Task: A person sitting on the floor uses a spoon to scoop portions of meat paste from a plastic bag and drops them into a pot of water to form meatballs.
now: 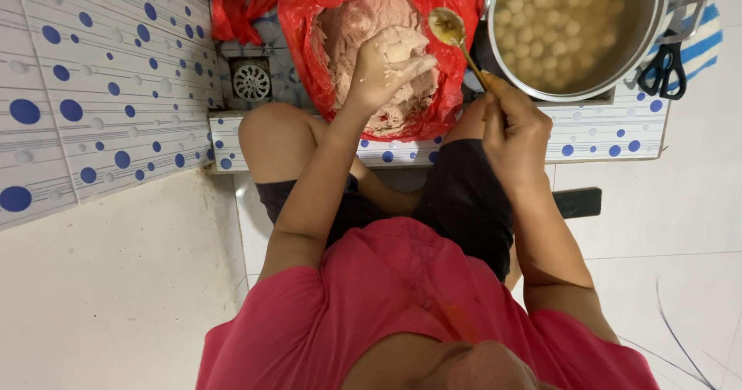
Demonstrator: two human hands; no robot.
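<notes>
Paste (371, 19) fills left grip (386, 65); right grip (510, 123) pinches one spoon (456, 38) beside one pot (576, 30).

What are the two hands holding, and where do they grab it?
The right hand holds a spoon by its handle end. The left hand squeezes pink paste in its fist.

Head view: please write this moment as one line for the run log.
left hand: squeezing pink paste in red bag | right hand: holding spoon | pot: pale balls in liquid | scissors: beside pot

top: red short-sleeved shirt (402, 297) | bottoms: black shorts (464, 204)
</notes>
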